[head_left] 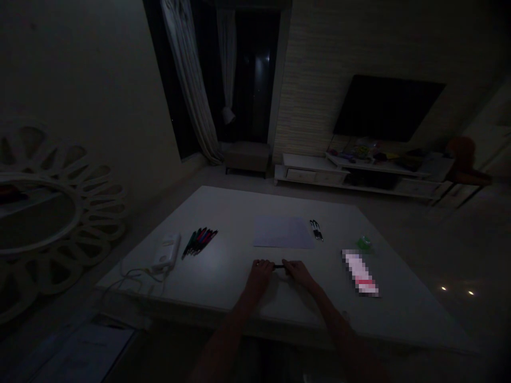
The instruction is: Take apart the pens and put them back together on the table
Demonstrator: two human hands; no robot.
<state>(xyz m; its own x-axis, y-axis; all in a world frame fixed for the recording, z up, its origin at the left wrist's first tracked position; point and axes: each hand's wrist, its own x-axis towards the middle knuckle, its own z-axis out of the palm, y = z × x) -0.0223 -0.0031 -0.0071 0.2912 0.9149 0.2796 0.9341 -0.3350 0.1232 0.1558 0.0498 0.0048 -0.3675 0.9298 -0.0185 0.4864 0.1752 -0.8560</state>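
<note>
My left hand (260, 277) and my right hand (298, 273) rest close together near the front of a white table (223, 282), with a short black pen (278, 267) held between them. Each hand has one end, and the middle of the pen shows in the gap. Ahead of them lies a blank sheet of paper (283, 232). Beyond its right corner are a few black pens (316, 230). A bunch of coloured pens (198, 242) lies to the left, and further left sits a white charger (166, 251) with a cable.
To the right are a small green object (364, 244) and a pixelated box (360, 272) on the table. A round petal-framed mirror (48, 223) leans at the left. Behind stand a low white cabinet (311, 170), a wall-mounted television (387, 108) and a dark chair (465, 170).
</note>
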